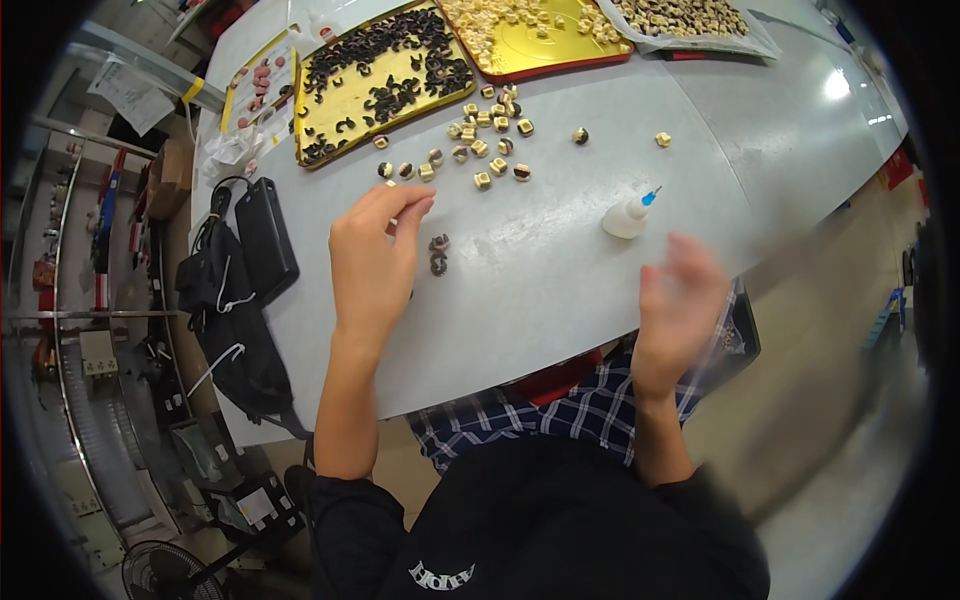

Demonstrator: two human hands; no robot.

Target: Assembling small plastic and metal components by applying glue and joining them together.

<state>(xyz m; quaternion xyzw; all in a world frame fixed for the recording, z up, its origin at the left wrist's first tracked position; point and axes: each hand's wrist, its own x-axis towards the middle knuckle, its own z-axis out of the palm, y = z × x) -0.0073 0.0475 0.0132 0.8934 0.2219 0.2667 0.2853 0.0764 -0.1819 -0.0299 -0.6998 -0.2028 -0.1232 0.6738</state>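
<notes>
The left hand [372, 262] rests low over the grey tabletop [560, 270] with its fingers [408, 203] drawn together at the tips, seemingly pinching something tiny, though what cannot be made out. Just to its right, near but not touching, lie the two dark curved pieces [439, 254], stacked one above the other so that the pair runs away from the person; the left hand is clearly the nearer one. The right hand [680, 305] is blurred, lifted over the tabletop edge with fingers loosely apart and holding nothing visible. One small white glue bottle [628, 216] with a blue tip lies tilted beyond it. Farther off, roughly twenty small cream-coloured blocks [490, 130] are scattered, and three trays stand at the far edge: one gold tray [330, 110] of dark curved pieces, two of pale ones.
</notes>
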